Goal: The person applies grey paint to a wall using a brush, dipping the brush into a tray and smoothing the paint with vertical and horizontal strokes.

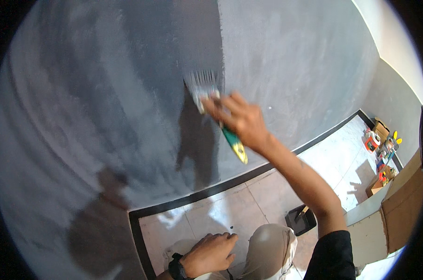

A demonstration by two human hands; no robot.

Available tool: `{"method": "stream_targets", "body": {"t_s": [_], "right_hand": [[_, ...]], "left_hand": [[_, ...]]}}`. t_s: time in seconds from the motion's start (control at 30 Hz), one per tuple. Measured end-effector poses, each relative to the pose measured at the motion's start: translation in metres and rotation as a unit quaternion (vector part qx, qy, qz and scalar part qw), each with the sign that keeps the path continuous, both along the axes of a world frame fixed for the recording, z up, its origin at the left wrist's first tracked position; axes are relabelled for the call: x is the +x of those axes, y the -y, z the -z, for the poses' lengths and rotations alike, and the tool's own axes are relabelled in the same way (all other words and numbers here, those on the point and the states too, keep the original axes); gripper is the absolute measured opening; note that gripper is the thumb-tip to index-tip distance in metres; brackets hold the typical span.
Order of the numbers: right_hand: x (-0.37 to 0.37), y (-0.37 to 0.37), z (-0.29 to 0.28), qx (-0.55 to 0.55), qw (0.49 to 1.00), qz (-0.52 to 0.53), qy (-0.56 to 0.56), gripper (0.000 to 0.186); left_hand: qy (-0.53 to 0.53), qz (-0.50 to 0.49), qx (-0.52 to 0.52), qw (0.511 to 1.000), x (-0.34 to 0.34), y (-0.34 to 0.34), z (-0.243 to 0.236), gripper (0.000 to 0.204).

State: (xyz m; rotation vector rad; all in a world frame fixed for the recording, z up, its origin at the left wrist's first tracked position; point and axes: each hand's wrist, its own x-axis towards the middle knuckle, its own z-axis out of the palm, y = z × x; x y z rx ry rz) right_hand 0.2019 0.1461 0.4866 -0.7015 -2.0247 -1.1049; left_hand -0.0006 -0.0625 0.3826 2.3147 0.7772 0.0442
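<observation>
My right hand (239, 119) grips a wide flat paintbrush (231, 137) by its upper handle and ferrule. The handle is green with a yellow end that points down toward the floor. Its bristles are raised against the grey wall (276, 70), on the darker painted area left of a vertical edge between two shades. Some motion blurs the bristles, so their exact contact is hard to make out. My left hand (209, 254), with a black watch on its wrist, hangs low near my knee. Its fingers are loosely bent, the thumb stands apart, and nothing shows in it.
On the tiled floor (253, 191) to the right sits a black paint tray (300, 220) with a brush handle leaning out. A dark skirting (206, 192) runs along the wall's foot. Bottles, boxes and a white-and-red tub (372, 141) stand in the far right corner.
</observation>
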Motion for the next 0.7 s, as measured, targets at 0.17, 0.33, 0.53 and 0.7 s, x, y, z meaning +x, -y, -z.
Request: {"method": "stream_targets", "body": {"t_s": [0.17, 0.33, 0.53, 0.7], "right_hand": [[0.018, 0.036, 0.083, -0.287, 0.954, -0.001, 0.081, 0.046], [0.014, 0.01, 0.012, -0.342, 0.935, -0.005, 0.095, 0.035], [0.009, 0.008, -0.168, 0.037, 0.996, -0.031, 0.071, 0.037], [0.004, 0.006, -0.229, 0.157, 0.987, -0.032, -0.009, 0.034]], "left_hand": [[0.017, 0.02, 0.012, 1.0, 0.004, 0.002, 0.002, 0.036], [-0.029, 0.007, -0.016, 0.999, 0.006, 0.0, 0.0, 0.044], [-0.029, 0.0, -0.03, 0.999, 0.008, -0.013, 0.016, 0.045], [-0.037, 0.005, -0.028, 0.999, 0.009, -0.015, 0.0, 0.042]]}}
